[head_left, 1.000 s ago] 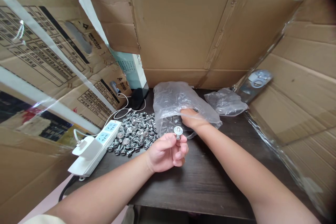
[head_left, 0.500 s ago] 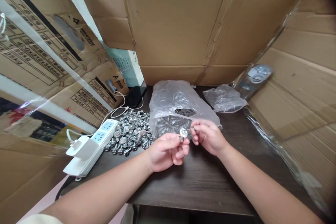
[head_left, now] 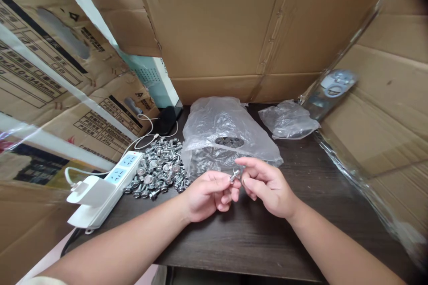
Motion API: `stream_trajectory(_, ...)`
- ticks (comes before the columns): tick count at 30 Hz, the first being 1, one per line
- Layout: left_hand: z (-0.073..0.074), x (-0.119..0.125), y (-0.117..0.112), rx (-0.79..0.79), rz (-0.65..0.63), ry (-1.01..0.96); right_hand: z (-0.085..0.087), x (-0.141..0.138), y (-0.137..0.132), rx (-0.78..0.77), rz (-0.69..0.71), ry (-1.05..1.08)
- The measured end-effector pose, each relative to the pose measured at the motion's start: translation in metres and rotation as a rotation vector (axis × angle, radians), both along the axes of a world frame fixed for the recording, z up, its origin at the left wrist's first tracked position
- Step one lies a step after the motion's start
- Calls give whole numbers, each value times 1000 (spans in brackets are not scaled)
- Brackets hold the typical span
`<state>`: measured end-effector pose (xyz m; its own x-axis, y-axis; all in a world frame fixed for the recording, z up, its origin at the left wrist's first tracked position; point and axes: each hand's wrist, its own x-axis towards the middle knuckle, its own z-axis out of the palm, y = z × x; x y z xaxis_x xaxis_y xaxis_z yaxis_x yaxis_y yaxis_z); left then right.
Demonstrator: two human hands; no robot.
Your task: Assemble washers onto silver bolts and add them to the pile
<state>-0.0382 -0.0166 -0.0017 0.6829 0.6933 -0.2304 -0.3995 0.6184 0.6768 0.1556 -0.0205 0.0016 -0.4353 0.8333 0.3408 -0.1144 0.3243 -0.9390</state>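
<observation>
Inspection recorded 2 bare, slim forearms, the left forearm (head_left: 117,240) and the right forearm (head_left: 344,254), ending in a left hand (head_left: 207,196) and a right hand (head_left: 269,187). The right thumbnail (head_left: 243,182) was trimmed short. 1 pale cream sleeve (head_left: 33,280) showed at the lower left edge of the view.

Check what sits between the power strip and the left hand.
In the head view, a loose pile of silver flanged bolts lies between the white power strip and the left hand.
</observation>
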Motion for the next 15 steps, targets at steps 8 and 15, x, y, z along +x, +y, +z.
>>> stream_trajectory(8, 4, 4, 1, 77, 66, 121, 5, 6, -1, 8, -64, -82)
stream_trajectory(15, 5, 0, 0, 412, 168, 452, 8, 3, -2, 153, -140, -208)
